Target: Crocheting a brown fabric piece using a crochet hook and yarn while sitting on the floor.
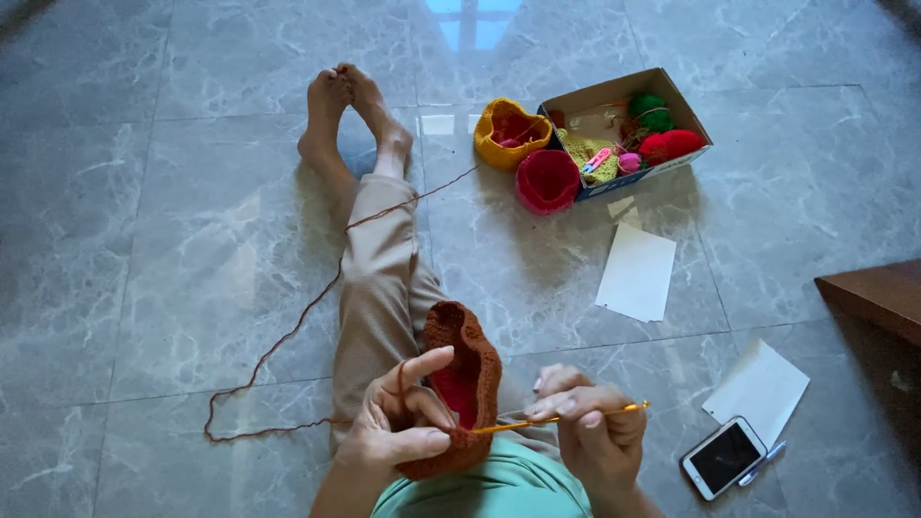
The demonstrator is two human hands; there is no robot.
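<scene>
My left hand [398, 422] pinches the rim of a brown crocheted bowl-shaped piece [470, 369] with a red inside, held over my lap. The brown yarn [288, 336] loops over my left fingers and trails across the floor to the left, then up toward the box. My right hand [590, 427] grips a yellow-orange crochet hook [566, 417], whose tip meets the piece's lower edge. My legs in beige trousers [384, 269] stretch out ahead, ankles crossed.
A cardboard box [672, 96] at the upper right holds green and red yarn balls and small tools. Beside it sit a yellow crocheted cup [504, 125] and a red one [545, 180]. Two white papers [638, 273], a smartphone [724, 458], a pen and a wooden furniture corner [878, 293] lie to the right.
</scene>
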